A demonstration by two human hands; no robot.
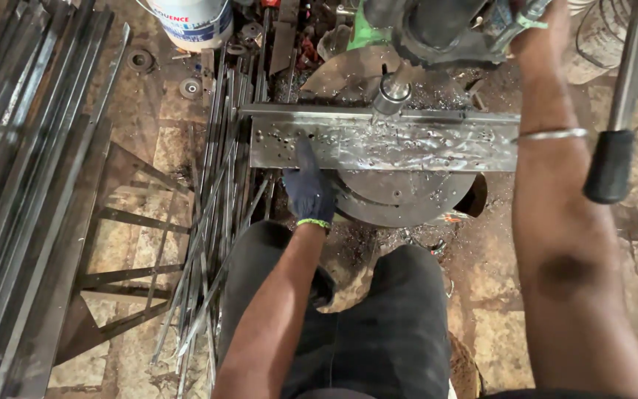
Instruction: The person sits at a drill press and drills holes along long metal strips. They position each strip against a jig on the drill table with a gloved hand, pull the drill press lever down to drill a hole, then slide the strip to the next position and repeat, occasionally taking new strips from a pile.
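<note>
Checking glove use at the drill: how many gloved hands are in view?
1. The left hand, in a dark glove, presses on the wet steel plate. The right hand, at the machine up top, is mostly hidden, so I cannot tell.

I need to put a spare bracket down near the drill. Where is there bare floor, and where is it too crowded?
Bare floor lies right of the right forearm, below the black-handled lever. A smaller patch sits between the long bars and the rod bundle. Around the plate under the left hand it is crowded with shavings.
</note>
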